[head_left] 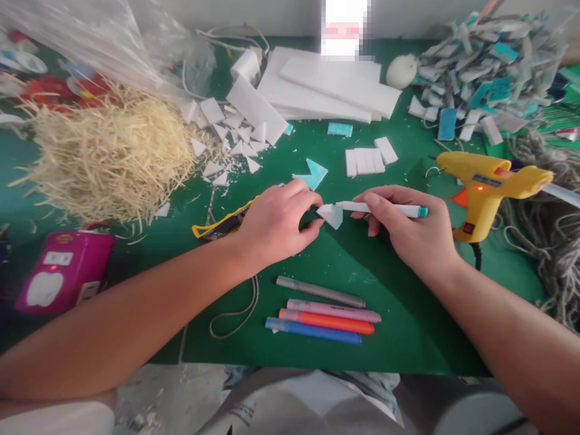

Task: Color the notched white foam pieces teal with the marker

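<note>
My left hand [278, 220] is closed in a pinch on a small white foam triangle [331, 214] above the green mat [408, 314]. My right hand [410, 232] grips a white marker [399, 209] with a teal end, its tip touching the triangle. A teal-coloured foam triangle [312, 174] lies just behind my left hand. A yellow utility knife [217, 226] lies partly hidden under my left wrist.
Several markers [324, 317] lie near the front edge. A yellow glue gun [487, 187] stands at the right, beside grey twine [550, 241]. Straw pile [109, 157], white foam sheets [326, 87], cut foam pieces [367, 160], a scrap heap [489, 66] and a pink power strip [63, 272] surround the mat.
</note>
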Tool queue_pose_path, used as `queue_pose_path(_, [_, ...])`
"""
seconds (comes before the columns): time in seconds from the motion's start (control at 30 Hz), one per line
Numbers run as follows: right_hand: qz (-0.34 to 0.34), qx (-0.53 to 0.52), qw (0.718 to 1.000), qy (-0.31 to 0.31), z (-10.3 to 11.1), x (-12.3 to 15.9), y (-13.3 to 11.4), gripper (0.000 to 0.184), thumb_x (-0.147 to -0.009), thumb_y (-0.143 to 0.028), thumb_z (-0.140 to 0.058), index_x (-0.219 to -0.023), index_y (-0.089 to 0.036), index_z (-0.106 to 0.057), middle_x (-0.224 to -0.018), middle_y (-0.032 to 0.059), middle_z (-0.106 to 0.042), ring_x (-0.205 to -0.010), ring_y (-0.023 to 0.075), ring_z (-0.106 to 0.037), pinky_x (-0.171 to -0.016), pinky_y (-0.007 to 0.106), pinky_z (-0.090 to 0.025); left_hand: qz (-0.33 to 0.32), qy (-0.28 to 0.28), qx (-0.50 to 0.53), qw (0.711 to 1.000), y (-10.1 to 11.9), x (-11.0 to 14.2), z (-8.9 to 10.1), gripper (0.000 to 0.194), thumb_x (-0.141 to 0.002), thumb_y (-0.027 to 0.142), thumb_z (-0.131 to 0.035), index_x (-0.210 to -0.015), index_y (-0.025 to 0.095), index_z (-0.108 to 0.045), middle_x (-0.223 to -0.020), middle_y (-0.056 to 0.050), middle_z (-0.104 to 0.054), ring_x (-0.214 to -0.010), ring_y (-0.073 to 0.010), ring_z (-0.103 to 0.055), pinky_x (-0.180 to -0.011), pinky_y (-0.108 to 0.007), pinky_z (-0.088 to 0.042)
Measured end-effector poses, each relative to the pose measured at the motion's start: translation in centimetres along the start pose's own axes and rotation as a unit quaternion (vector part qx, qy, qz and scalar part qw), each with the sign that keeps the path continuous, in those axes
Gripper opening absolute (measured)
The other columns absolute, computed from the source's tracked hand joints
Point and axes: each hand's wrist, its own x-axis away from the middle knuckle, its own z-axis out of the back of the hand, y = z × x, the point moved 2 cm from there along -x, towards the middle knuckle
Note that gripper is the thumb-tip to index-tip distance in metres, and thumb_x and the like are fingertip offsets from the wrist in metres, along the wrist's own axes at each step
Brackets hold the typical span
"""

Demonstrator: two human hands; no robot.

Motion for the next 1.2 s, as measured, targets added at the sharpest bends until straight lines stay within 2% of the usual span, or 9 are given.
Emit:
queue_pose_path(0.47, [0.008, 0.008, 1.0, -0.003, 0.05, 0.05, 0.13, 0.016, -0.091, -0.032, -0.078, -0.079, -0.023, -0.08, -0.068, 0.001, -0.075, -0.049, 0.0119, -0.056, -0.048, 0.027, -0.047, 0.0, -0.001, 0.0, 1.0, -0.11, 0.06, -0.11, 0.02, -0.096, 0.026, -0.057, -0.105, 0.016, -0.072, -0.096, -0.008, -0.071, -0.082, -0.0223, -0.07, -0.07, -0.034, -0.05])
queue_pose_path(0.77, [0.015, 0.024, 1.0, -0.013, 0.18, 0.11, 0.34, 0.015, -0.092, -0.036, -0.078, -0.083, -0.024, -0.082, -0.073, 0.0018, -0.077, -0.051, 0.0119, -0.058, -0.049, 0.027, -0.047, -0.002, 0.002, 0.002, 1.0, -0.03, -0.02, -0.13, 0.021, -0.095, 0.026, -0.058, -0.105, 0.015, -0.073, -0.096, -0.008, -0.071, -0.081, -0.0218, -0.071, -0.069, -0.033, -0.05])
queue_pose_path(0.87, [0.014, 0.032, 0.999, -0.029, 0.09, 0.1, 0.21, 0.018, -0.093, -0.037, -0.077, -0.081, -0.024, -0.082, -0.069, 0.0015, -0.075, -0.051, 0.0121, -0.058, -0.048, 0.026, -0.046, -0.007, 0.007, 0.003, 1.0, -0.07, 0.0, -0.13, 0.02, -0.095, 0.025, -0.057, -0.104, 0.015, -0.073, -0.095, -0.008, -0.071, -0.08, -0.0217, -0.071, -0.068, -0.033, -0.049])
queue_pose_path(1.03, [0.016, 0.019, 1.0, -0.009, 0.04, 0.03, 0.05, 0.012, -0.089, -0.029, -0.078, -0.08, -0.022, -0.083, -0.065, 0.0006, -0.073, -0.048, 0.0104, -0.053, -0.046, 0.025, -0.043, -0.01, 0.015, 0.0, 1.0, -0.11, 0.05, -0.19, 0.02, -0.095, 0.025, -0.058, -0.104, 0.015, -0.072, -0.095, -0.008, -0.071, -0.08, -0.0213, -0.071, -0.069, -0.032, -0.049])
queue_pose_path(1.13, [0.019, 0.032, 0.999, -0.031, -0.08, 0.04, 0.1, 0.015, -0.09, -0.033, -0.078, -0.08, -0.023, -0.083, -0.058, -0.0009, -0.068, -0.049, 0.0107, -0.052, -0.046, 0.025, -0.041, -0.013, 0.017, 0.002, 1.0, -0.1, 0.06, -0.25, 0.019, -0.095, 0.025, -0.058, -0.104, 0.015, -0.073, -0.095, -0.007, -0.071, -0.079, -0.021, -0.07, -0.068, -0.032, -0.049])
queue_pose_path(1.2, [0.018, 0.023, 0.999, -0.025, -0.11, 0.04, 0.13, 0.014, -0.09, -0.032, -0.078, -0.08, -0.023, -0.083, -0.062, -0.0001, -0.072, -0.05, 0.0108, -0.054, -0.046, 0.025, -0.042, -0.011, 0.017, 0.003, 1.0, -0.1, 0.06, -0.27, 0.019, -0.094, 0.024, -0.059, -0.104, 0.015, -0.072, -0.096, -0.007, -0.072, -0.08, -0.021, -0.07, -0.068, -0.032, -0.049])
